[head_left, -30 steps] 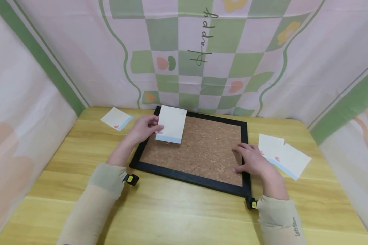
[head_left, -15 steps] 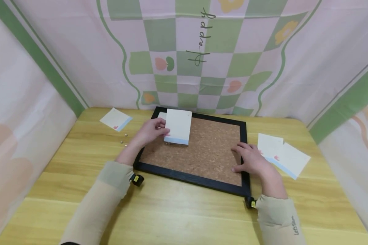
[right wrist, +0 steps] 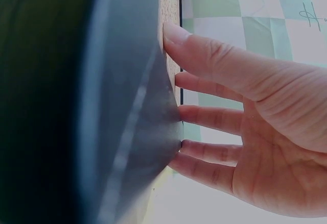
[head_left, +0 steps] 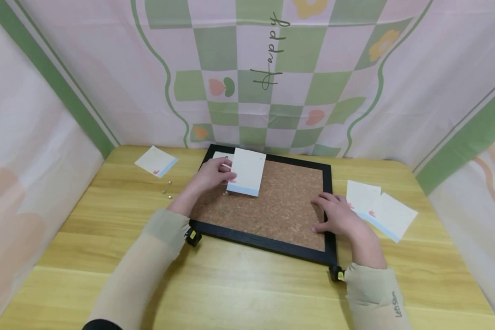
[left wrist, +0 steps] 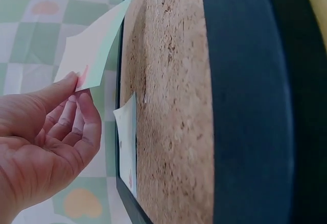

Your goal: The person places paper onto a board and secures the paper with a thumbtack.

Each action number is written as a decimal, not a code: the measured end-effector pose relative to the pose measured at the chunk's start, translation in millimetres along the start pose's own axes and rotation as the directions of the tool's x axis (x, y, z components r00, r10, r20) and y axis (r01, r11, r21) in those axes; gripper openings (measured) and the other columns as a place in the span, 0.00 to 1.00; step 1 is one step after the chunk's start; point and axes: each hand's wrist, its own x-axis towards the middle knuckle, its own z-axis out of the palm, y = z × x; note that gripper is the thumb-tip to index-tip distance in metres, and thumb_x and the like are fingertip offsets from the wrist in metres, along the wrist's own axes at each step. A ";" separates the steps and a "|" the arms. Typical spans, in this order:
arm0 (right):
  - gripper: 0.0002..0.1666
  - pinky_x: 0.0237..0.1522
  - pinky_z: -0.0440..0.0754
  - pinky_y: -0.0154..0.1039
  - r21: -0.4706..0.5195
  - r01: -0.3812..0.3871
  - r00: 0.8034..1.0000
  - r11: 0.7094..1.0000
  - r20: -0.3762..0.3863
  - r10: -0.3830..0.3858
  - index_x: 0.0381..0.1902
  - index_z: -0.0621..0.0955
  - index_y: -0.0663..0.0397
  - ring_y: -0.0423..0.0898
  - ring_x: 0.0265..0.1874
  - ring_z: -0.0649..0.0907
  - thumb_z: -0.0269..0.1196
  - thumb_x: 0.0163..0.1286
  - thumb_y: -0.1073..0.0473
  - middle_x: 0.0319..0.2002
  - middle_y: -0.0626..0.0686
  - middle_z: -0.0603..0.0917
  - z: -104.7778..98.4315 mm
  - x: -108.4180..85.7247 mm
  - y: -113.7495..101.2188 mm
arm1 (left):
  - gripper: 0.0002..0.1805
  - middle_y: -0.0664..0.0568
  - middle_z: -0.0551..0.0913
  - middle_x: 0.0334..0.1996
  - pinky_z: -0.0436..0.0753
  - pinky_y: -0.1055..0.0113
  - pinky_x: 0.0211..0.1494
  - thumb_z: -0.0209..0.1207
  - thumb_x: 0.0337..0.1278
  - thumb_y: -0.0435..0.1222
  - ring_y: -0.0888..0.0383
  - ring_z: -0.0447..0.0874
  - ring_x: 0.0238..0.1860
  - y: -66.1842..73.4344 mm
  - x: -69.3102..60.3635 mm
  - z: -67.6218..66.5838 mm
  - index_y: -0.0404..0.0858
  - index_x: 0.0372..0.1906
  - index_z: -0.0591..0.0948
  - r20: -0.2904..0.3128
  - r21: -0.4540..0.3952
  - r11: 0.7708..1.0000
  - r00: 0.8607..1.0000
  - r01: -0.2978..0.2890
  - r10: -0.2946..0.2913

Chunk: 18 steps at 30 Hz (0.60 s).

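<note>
My left hand (head_left: 212, 176) pinches a cream note card (head_left: 248, 168) with a blue bottom strip by its left edge, thumb in front. In the left wrist view that card (left wrist: 88, 50) is held off the surface of the cork board (head_left: 284, 206). Another note card (left wrist: 126, 137) lies at the board's upper left corner, mostly hidden behind my left hand in the head view. My right hand (head_left: 341, 216) rests on the board's right side, fingers spread and fingertips touching the cork and black frame; nothing is in its grasp.
Two overlapping note cards (head_left: 389, 215) lie on the table right of the board. A single card (head_left: 156, 161) lies at the far left. Several small shiny pieces, perhaps tacks (head_left: 170, 183), sit near the board's left edge. A patterned cloth (head_left: 255, 110) hangs behind the board.
My left hand has moved right across the board with the pinched card, uncovering part of the card in the corner and the small shiny pieces. My right hand has stayed in place.
</note>
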 end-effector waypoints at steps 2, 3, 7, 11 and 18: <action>0.43 0.64 0.66 0.72 0.001 0.003 1.000 1.000 -0.002 -0.003 0.67 0.72 0.64 0.79 0.67 0.61 0.75 0.58 0.52 0.72 0.74 0.63 0.6 0.2 0.3 | 0.23 0.38 0.85 0.54 0.87 0.58 0.54 0.61 0.68 0.37 0.47 0.88 0.50 1.7 1.4 1.5 0.35 0.65 0.73 0.006 -0.018 1.000 1.000 0.011 -0.010; 0.43 0.64 0.66 0.72 0.001 0.004 1.000 1.000 -0.004 -0.004 0.67 0.72 0.64 0.79 0.67 0.61 0.75 0.58 0.52 0.72 0.74 0.63 0.9 0.3 0.4 | 0.23 0.39 0.85 0.54 0.87 0.58 0.53 0.61 0.68 0.37 0.47 0.88 0.50 2.3 1.8 2.1 0.36 0.65 0.73 0.008 -0.019 1.000 1.000 0.018 -0.017; 0.44 0.64 0.66 0.72 0.000 0.006 1.000 1.000 -0.007 -0.006 0.67 0.73 0.64 0.78 0.67 0.61 0.75 0.57 0.52 0.72 0.74 0.63 0.6 0.3 0.9 | 0.22 0.40 0.86 0.53 0.87 0.60 0.52 0.61 0.68 0.38 0.48 0.89 0.48 3.0 5.6 4.3 0.37 0.63 0.74 0.007 0.008 0.999 0.999 0.037 -0.038; 0.43 0.64 0.66 0.72 0.004 0.002 1.000 1.000 -0.003 -0.002 0.67 0.72 0.64 0.78 0.67 0.61 0.75 0.58 0.52 0.72 0.74 0.63 0.6 0.5 0.7 | 0.22 0.43 0.87 0.52 0.87 0.62 0.50 0.62 0.67 0.40 0.50 0.89 0.46 2.4 10.4 7.4 0.38 0.62 0.75 -0.007 0.076 0.996 0.999 0.043 -0.042; 0.44 0.64 0.66 0.72 0.005 0.007 1.000 1.000 0.003 -0.007 0.67 0.72 0.64 0.78 0.66 0.61 0.75 0.57 0.50 0.71 0.74 0.63 -0.1 0.7 1.1 | 0.21 0.44 0.86 0.52 0.84 0.58 0.53 0.62 0.67 0.41 0.50 0.87 0.48 0.5 20.8 13.8 0.39 0.61 0.76 -0.054 0.147 0.988 0.998 0.043 -0.035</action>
